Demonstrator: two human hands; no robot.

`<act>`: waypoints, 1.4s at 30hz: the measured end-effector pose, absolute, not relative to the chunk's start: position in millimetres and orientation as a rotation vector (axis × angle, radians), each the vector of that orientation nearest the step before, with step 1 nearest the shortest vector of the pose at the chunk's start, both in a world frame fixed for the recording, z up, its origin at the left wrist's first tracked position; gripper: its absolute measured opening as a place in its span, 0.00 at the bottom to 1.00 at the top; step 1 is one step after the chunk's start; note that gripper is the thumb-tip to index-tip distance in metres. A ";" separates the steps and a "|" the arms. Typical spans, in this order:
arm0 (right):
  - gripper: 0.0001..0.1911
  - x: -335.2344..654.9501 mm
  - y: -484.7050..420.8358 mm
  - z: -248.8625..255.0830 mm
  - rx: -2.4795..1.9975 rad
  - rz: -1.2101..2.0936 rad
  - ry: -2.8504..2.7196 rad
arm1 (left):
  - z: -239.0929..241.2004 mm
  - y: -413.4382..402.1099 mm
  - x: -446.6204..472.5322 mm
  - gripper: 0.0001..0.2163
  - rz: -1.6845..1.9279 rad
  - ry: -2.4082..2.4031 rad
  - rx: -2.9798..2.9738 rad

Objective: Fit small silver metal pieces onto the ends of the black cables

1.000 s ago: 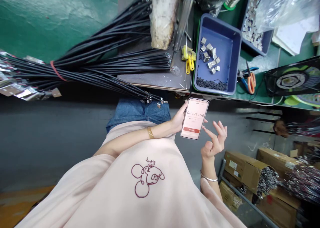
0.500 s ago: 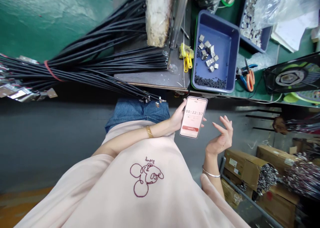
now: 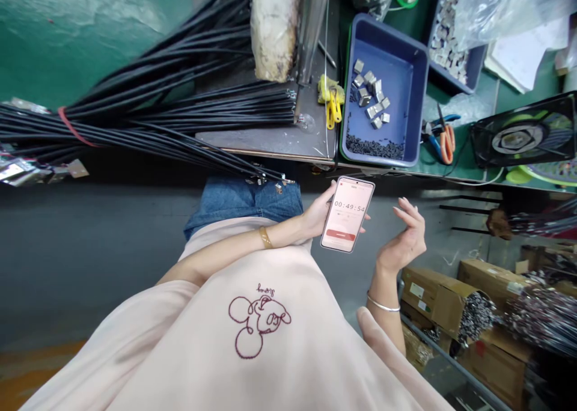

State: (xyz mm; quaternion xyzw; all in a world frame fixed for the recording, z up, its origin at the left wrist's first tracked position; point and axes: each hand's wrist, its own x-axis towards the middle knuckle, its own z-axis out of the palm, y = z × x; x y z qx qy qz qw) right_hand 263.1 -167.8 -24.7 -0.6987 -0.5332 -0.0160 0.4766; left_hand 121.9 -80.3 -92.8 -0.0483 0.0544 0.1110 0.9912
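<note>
My left hand (image 3: 317, 211) is closed around a smartphone (image 3: 346, 216), its fingertips showing past the phone's far edge. A timer reading and a red button light up the pale screen, which faces me. To the right of the phone, my right hand (image 3: 404, 235) hangs in the air with its fingers loosely bent and apart, touching nothing. A bundle of black cables (image 3: 148, 122), tied with a red band, lies across the bench edge left of my hands.
A blue bin (image 3: 392, 86) with metal housings and small black pieces stands on the bench, beside yellow snips (image 3: 333, 109). Orange-handled pliers (image 3: 446, 143) and a black fan (image 3: 518, 136) lie farther right. Cardboard boxes (image 3: 433, 297) stand at lower right.
My right hand has moved slightly to the right, away from the phone. The timer digits differ. The bench has shifted a little left in view; the phone stays in my left hand.
</note>
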 end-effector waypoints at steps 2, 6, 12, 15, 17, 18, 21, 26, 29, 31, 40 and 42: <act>0.21 266.4 -164.6 -22.8 -1.727 -0.006 -1.249 | -95.7 -81.3 122.6 0.36 0.204 0.084 -0.074; 0.18 274.2 -160.5 -20.7 -1.823 0.101 -1.139 | -98.8 -82.5 122.9 0.36 0.180 0.048 -0.057; 0.14 282.7 -159.0 -22.6 -1.842 0.194 -1.062 | -100.8 -83.3 123.6 0.36 0.158 0.062 -0.074; 0.14 285.4 -159.3 -23.4 -1.871 0.218 -1.062 | -102.5 -84.8 125.0 0.36 0.161 0.064 -0.049; 0.14 286.9 -159.5 -23.4 -1.894 0.252 -1.070 | -103.4 -86.5 126.2 0.37 0.166 0.080 -0.031; 0.14 287.5 -159.5 -23.4 -1.901 0.275 -1.072 | -103.8 -87.4 126.9 0.37 0.167 0.091 -0.025; 0.13 288.5 -158.8 -23.4 -1.900 0.322 -1.068 | -104.7 -90.1 128.4 0.38 0.163 0.123 -0.006; 0.15 289.1 -157.1 -24.1 -1.934 0.336 -1.072 | -106.4 -91.7 129.1 0.38 0.171 0.123 0.005; 0.15 289.4 -156.5 -24.7 -1.952 0.346 -1.074 | -107.2 -91.1 128.9 0.38 0.173 0.113 0.005; 0.15 289.6 -156.3 -25.1 -1.959 0.347 -1.079 | -107.7 -90.7 129.0 0.38 0.168 0.110 0.001; 0.14 292.9 -156.0 -27.0 -1.962 0.366 -1.111 | -108.9 -90.9 130.3 0.39 0.164 0.125 -0.001; 0.14 293.4 -155.8 -27.3 -1.958 0.368 -1.112 | -108.8 -91.5 130.9 0.39 0.159 0.123 0.000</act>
